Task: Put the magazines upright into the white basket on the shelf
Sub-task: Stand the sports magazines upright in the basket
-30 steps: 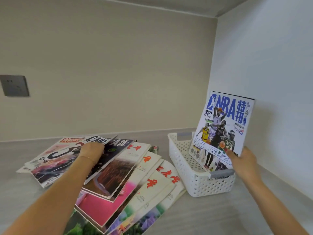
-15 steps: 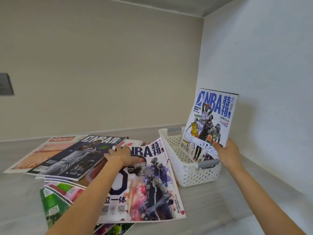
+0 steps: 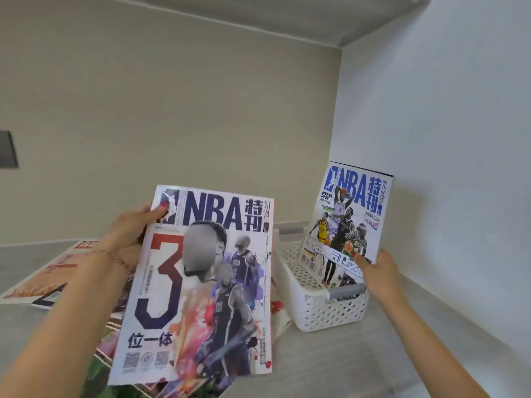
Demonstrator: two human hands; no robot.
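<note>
Holding a large NBA magazine with a big "3" on its cover [image 3: 195, 285] nearest the camera, the left hand [image 3: 130, 234] pinches its upper left corner, thumb on the cover and the other fingers hidden behind the page. The magazine is lifted off the shelf and faces the camera, tilted slightly.

Beneath and behind it, the remaining loose magazines [image 3: 48, 271] lie flat and overlapping on the grey shelf [image 3: 344, 357], spreading out to the left.

Further right, the white basket [image 3: 321, 314] stands on the shelf close to the white side wall [image 3: 459, 139]. Its walls are perforated and it has a grey handle at each short end. One magazine, a second NBA issue with a blue title [image 3: 349, 222], stands upright in it, bottom edge down inside and top leaning back toward the wall. The right hand [image 3: 376, 275] grips that magazine's lower right edge, fingers closed around it just above the basket's near handle. Nothing else can be made out inside the basket.

Behind everything is the beige back wall [image 3: 172, 110].
</note>
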